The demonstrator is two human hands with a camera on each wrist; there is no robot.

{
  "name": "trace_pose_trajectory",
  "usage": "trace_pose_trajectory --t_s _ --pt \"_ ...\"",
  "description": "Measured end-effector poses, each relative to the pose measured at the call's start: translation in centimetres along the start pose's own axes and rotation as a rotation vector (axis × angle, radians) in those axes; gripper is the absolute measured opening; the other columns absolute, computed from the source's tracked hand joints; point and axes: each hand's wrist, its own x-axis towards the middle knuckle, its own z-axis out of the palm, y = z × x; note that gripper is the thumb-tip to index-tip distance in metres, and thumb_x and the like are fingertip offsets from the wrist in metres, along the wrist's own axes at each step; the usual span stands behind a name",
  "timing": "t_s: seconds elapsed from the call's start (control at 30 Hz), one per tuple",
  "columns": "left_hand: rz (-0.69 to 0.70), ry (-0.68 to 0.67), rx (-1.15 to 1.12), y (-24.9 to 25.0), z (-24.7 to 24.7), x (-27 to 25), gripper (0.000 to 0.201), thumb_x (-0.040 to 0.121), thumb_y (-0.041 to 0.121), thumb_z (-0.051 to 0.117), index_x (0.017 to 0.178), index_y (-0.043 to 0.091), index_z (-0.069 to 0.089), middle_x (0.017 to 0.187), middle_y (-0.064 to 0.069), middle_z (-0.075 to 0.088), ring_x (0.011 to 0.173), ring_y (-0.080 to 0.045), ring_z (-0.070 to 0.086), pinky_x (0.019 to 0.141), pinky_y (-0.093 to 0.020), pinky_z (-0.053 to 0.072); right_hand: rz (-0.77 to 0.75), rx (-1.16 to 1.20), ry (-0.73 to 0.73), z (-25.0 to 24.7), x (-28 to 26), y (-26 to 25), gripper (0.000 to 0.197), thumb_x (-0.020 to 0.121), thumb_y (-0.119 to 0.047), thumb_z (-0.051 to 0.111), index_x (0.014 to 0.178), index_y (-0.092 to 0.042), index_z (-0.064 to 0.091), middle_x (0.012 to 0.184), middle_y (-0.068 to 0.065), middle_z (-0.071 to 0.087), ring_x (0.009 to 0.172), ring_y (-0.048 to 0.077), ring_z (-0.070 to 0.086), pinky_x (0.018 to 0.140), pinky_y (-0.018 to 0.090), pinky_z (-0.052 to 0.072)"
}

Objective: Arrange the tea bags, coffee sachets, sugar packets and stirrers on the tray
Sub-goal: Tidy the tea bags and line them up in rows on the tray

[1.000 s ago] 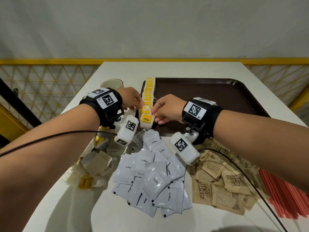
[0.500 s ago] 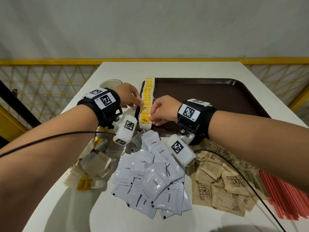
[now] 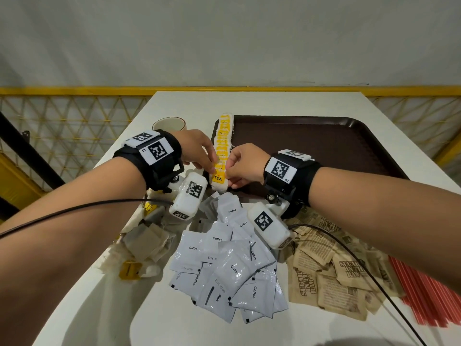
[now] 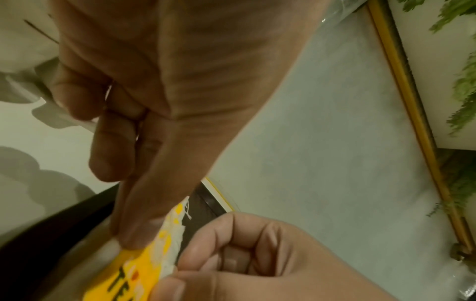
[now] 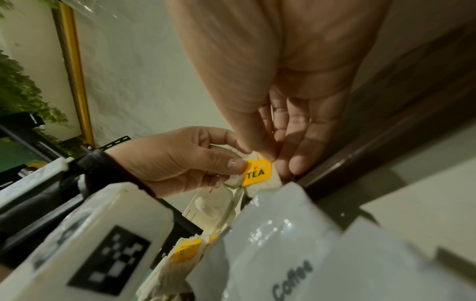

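Note:
A row of tea bags point(image 3: 223, 143) with yellow tags lies along the left edge of the dark brown tray point(image 3: 324, 151). My two hands meet at its near end. My left hand point(image 3: 213, 162) pinches the left side of the front tea bag point(image 3: 219, 179), thumb on its yellow TEA tag point(image 5: 257, 173). From the right, my right hand point(image 3: 230, 168) pinches the same bag with thumb and fingertips point(image 5: 269, 155). Loose tea bags point(image 3: 144, 243), coffee sachets point(image 3: 224, 270), brown sugar packets point(image 3: 331, 270) and red stirrers point(image 3: 424, 290) lie in piles on the white table, nearer me.
A cup point(image 3: 169, 123) stands on the table left of the tray's far corner. Most of the tray's floor to the right of the row is bare. A yellow mesh railing point(image 3: 74, 113) runs behind and beside the table. Cables trail from both wrist cameras.
Both hands have stayed at the near end of the tea bag row and closed in slightly on the front bag. The piles on the table have not moved.

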Motion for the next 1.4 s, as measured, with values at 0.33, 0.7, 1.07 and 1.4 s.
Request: trace_pose_trajectory --t_s 0.33,0.7,1.07,1.4 --pt "-0.03 0.029 -0.034 -0.4 0.6 0.8 0.022 0.072 0.025 0.081 0.088 0.023 0.066 0.079 0.006 0.066 0.07 -0.003 0.06 0.057 -0.018 0.043 -0.253 -0.495 0.056 0.3 0.3 0.4 0.028 0.072 -0.015 0.082 0.065 -0.02 0.055 0.063 -0.008 0.052 0.052 0.001 0.047 0.044 0.005 0.035" --pt "-0.033 0.02 -0.088 -1.2 0.7 1.1 0.019 0.074 0.027 0.08 0.084 0.022 0.065 0.074 0.006 0.066 0.068 -0.004 0.06 0.06 -0.018 0.045 -0.309 -0.6 -0.071 0.5 0.0 0.5 0.013 0.084 -0.013 0.071 0.096 -0.015 0.075 0.064 -0.012 0.056 0.053 -0.005 0.051 0.051 0.005 0.038" --pt "-0.066 0.075 -0.148 -1.7 0.9 1.4 0.017 0.08 0.027 0.074 0.093 0.015 0.072 0.078 0.003 0.067 0.071 -0.007 0.059 0.06 -0.019 0.045 -0.037 -0.05 0.136 -0.8 0.4 0.9 0.017 0.088 0.006 0.059 0.103 0.009 0.066 0.083 0.016 0.063 0.076 0.022 0.061 0.08 0.031 0.055" --pt "-0.061 0.103 -0.172 -1.4 0.5 1.4 0.014 0.083 0.024 0.072 0.09 0.013 0.068 0.078 0.001 0.066 0.069 -0.008 0.059 0.058 -0.019 0.046 -0.078 -0.016 0.206 -0.8 0.5 0.4 0.02 0.09 0.003 0.056 0.074 -0.008 0.057 0.073 0.008 0.059 0.066 0.016 0.059 0.07 0.029 0.056"
